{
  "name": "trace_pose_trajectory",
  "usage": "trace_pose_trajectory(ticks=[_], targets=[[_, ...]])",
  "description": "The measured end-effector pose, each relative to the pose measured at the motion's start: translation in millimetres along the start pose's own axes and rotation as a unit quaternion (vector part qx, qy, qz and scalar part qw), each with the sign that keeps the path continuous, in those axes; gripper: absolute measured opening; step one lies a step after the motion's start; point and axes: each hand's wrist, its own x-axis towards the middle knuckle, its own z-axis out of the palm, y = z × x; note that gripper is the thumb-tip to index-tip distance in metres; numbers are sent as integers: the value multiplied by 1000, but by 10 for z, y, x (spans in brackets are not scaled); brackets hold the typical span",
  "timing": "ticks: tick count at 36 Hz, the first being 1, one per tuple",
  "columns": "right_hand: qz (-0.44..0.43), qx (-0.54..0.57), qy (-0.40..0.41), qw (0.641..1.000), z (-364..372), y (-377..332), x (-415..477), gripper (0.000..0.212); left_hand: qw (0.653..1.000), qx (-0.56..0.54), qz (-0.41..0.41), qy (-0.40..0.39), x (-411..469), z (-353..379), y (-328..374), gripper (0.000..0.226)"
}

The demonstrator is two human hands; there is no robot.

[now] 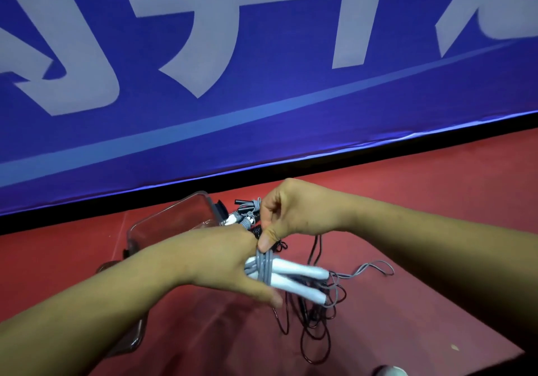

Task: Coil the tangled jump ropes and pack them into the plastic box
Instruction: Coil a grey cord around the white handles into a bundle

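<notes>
Gripping two white handles (300, 276) in left hand (230, 262) fingers, centre; pinching the one grey rope (263, 265) wound round them with right hand (286, 212) fingers. One plastic box (174, 215) at ten o'clock. Banner (262, 113) lettering cropped, unreadable.

**Grey rope (263, 265) winding round white handles (297, 272)**

Its turns are crossing both handles before you, tail trailing right. A black rope (313, 319) is lying tangled underneath; the clear plastic box (163, 211) is sitting to your left.

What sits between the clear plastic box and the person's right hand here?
In the head view, a cluster of jump-rope handles wound with grey cord lies between the plastic box and the right hand.
</notes>
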Motion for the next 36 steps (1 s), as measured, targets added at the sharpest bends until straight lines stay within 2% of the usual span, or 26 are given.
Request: trace_pose_trajectory(ticks=[4,6,8,12,14,18,21,23,28,32,34,36], targets=[[12,138,29,990,-28,134,19,16,978,-177,32,106,-31,-60,-93,53],[12,194,19,981,-48,193,12,21,955,-254,28,149,-54,-124,-92,34],[19,248,-19,968,-47,271,-12,25,946,-275,8,173,-61,-160,-102,26],[71,296,-15,952,-56,407,11,13,924,-302,-72,222,-59,-194,-180,35],[87,301,-27,949,-62,414,46,17,911,-321,-101,239,-42,-202,-226,36],[101,220,-41,969,-43,318,39,29,877,-372,-119,279,-11,-216,-291,42],[102,200,-30,974,-18,267,33,34,872,-391,-94,279,-6,-224,-320,45],[105,181,-24,978,-23,245,40,36,865,-403,-90,286,-6,-240,-330,38],[116,169,-45,978,20,186,30,24,844,-437,-109,290,22,-220,-498,24],[111,81,-7,990,82,65,46,23,839,-439,-139,290,42,-183,-627,22],[83,-22,1,996,76,-67,48,20,850,-416,-144,287,49,-162,-667,22],[48,-154,1,987,76,-178,53,20,865,-390,-143,281,47,-154,-679,23]])
